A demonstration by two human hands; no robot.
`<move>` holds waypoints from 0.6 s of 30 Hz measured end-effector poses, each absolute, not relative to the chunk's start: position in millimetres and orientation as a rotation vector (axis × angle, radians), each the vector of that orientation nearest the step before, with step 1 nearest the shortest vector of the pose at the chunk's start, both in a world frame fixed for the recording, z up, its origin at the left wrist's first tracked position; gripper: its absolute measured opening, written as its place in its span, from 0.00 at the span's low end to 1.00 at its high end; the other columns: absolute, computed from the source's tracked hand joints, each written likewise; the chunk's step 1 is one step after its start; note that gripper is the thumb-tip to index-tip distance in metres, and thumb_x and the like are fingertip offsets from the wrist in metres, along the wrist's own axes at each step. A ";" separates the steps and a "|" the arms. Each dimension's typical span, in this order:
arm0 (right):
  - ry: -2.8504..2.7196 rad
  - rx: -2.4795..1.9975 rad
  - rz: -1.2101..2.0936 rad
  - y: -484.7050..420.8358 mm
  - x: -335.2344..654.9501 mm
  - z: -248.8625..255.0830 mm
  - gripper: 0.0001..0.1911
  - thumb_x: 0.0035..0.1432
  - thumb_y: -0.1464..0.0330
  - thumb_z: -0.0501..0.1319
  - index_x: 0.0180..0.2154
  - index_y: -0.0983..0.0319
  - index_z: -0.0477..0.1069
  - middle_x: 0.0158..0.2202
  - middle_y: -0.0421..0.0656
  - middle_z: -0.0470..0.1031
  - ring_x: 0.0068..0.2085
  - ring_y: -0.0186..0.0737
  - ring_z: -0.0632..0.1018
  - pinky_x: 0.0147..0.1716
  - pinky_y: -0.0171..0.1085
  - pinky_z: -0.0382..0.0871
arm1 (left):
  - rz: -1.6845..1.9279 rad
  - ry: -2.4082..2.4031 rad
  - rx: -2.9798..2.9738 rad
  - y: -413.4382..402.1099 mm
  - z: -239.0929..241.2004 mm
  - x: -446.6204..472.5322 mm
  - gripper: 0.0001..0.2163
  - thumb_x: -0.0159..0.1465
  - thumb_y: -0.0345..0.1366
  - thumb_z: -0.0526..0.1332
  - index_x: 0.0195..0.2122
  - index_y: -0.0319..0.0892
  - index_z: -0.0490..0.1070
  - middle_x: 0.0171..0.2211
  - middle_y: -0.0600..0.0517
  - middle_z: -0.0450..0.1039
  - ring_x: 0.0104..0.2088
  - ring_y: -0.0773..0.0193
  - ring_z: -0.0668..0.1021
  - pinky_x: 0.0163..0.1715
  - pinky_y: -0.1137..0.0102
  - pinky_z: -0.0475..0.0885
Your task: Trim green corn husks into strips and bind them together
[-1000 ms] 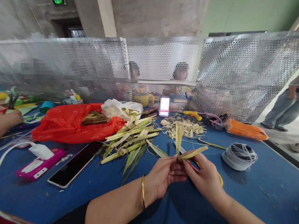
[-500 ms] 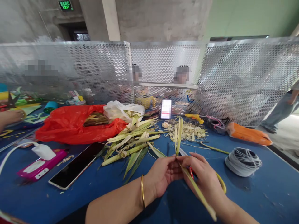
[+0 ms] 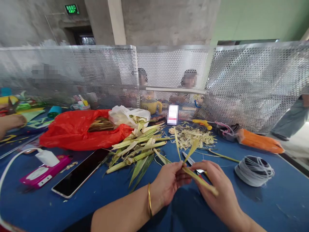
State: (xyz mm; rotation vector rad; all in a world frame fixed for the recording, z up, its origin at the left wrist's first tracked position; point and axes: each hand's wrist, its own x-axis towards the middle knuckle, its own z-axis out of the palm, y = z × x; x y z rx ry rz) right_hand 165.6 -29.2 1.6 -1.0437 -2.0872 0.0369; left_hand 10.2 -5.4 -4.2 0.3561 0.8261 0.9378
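Note:
My left hand [image 3: 169, 182], with a gold bangle at the wrist, pinches a folded pale-green corn husk strip [image 3: 193, 147] between thumb and fingertips. Two ends of husk stick up from the pinch, spread apart in a V, and another runs down to the right. My right hand [image 3: 216, 187] is closed around that lower part, its fingertips close to the left ones. Scissors [image 3: 188, 159] with red and yellow on the handles lie behind and beneath my right hand, their handles partly hidden.
A pile of corn husks [image 3: 137, 151], a heap of shreds [image 3: 198, 135] and a red plastic bag [image 3: 72, 129] lie beyond my hands. A phone [image 3: 80, 174] and magenta power strip [image 3: 45, 172] sit left; a string roll [image 3: 253, 170] stands right. A perforated metal screen [image 3: 173, 64] closes the back.
The upright husk ends have spread from close together into a V. The lower strip has swung up a little, and my right hand has turned slightly, showing more of the scissors.

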 end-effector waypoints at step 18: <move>-1.988 -1.049 0.135 -23.5 166.3 -11.8 0.08 0.63 0.65 0.56 0.38 0.57 0.73 0.36 0.43 0.80 0.38 0.40 0.79 0.37 0.35 0.72 | 0.800 0.959 0.715 -12.9 -2.8 12.2 0.11 0.61 0.34 0.56 0.30 0.33 0.74 0.23 0.47 0.75 0.23 0.68 0.77 0.26 0.74 0.71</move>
